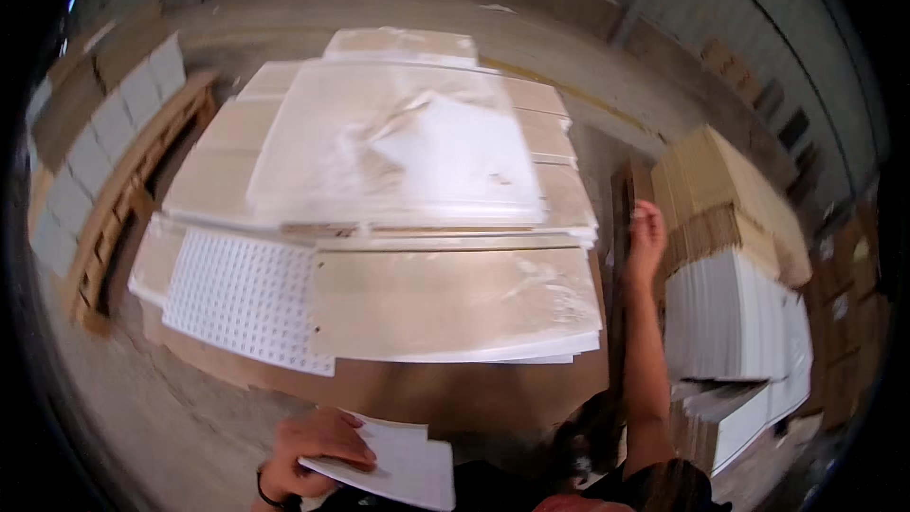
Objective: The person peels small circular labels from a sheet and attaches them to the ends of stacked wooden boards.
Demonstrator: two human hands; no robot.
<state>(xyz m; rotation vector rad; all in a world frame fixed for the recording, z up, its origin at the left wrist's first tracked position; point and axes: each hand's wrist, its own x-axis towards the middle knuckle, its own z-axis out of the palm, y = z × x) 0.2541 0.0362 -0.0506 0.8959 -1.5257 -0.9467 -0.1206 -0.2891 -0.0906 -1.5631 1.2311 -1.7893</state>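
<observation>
Low at the front, my left hand grips a few white paper sheets, thumb on top. My right hand is raised at the right side of the stack, fingers curled together; a small pale spot shows at the fingertips, too blurred to name. Between my arms and the far floor lies a broad stack of flat cardboard sheets, brown on top with white edges. A label sheet printed with a grid of small marks lies on its front left. Crumpled clear film and a white patch cover the upper middle.
On the right stand bundles of folded brown cardboard and white-edged cardboard. To the left, white-sided stacks rest on a wooden pallet. More cartons stand at the far right. A yellow line crosses the concrete floor behind.
</observation>
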